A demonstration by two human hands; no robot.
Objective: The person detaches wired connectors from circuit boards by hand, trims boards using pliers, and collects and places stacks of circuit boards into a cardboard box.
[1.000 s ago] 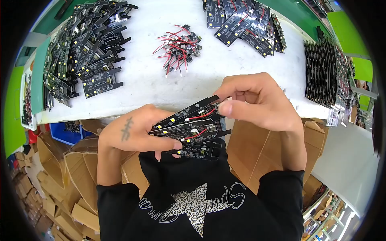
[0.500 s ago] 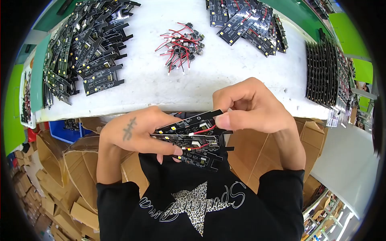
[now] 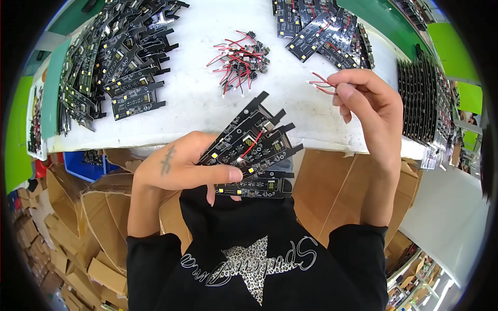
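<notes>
Glossy black circuit boards [image 3: 249, 150]; matt white tabletop [image 3: 207, 103].

A white desk [image 3: 192, 111] is stretching across the upper half of the view, evenly lit from above and showing almost no shadow. A green surface [image 3: 386, 18] is running along its far edge, and bright green panels [image 3: 464, 62] are standing at the right, with another green panel [image 3: 15, 140] at the left. Below the desk's near edge, flattened brown cardboard boxes [image 3: 332, 181] are leaning and piling up, spreading down to the lower left [image 3: 62, 243]. A blue bin [image 3: 83, 166] is sitting under the desk at the left. A pale grey floor [image 3: 451, 207] is showing at the right.
</notes>
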